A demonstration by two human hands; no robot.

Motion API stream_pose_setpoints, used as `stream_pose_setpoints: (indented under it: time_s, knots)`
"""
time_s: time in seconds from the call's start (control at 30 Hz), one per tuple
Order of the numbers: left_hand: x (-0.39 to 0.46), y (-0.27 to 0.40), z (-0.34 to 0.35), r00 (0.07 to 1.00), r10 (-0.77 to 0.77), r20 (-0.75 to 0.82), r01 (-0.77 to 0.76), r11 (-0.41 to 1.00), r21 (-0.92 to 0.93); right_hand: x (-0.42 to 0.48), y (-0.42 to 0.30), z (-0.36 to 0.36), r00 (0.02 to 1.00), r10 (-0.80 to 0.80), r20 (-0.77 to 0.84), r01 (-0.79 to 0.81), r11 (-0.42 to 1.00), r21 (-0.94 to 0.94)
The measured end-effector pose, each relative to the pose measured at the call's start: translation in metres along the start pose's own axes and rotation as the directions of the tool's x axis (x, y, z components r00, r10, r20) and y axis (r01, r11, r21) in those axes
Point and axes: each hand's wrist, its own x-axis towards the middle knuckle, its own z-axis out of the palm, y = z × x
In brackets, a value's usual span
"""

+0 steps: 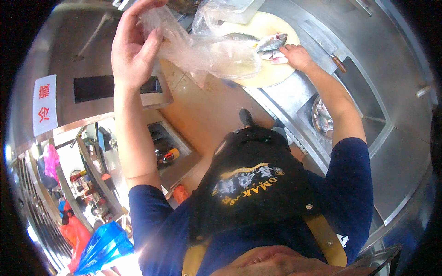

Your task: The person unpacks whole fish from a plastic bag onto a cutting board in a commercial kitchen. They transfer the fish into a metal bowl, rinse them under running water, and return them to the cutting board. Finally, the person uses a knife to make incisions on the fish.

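Observation:
My left hand (133, 51) is raised at the upper left, with a crumpled clear plastic bag (228, 57) gripped between thumb and fingers. The bag stretches rightward over the round cutting board (283, 26) and covers part of it. On the board's right side, my right hand (297, 57) has its fingertips on a small silvery fish (271, 44). Pale, pinkish fish pieces (279, 60) lie just below it. Another fish (240, 36) lies farther left, partly behind the plastic.
A cleaver with a wooden handle (339, 64) lies right of the board. Beneath my right forearm, a metal bowl (321, 117) holds several fish. A steel sink (366, 89) is at right. A translucent tub (241, 10) stands behind the board; a steel cabinet (93, 62) is at left.

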Motion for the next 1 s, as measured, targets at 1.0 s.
stream_pose_setpoints:
  time_s: [1.0]
  knots:
    - [-0.010,0.018,0.040,1.000,-0.018,0.002,0.017,0.928,-0.373,-0.057,-0.079,-0.150,0.993,0.043,0.111,-0.073,0.957,0.279]
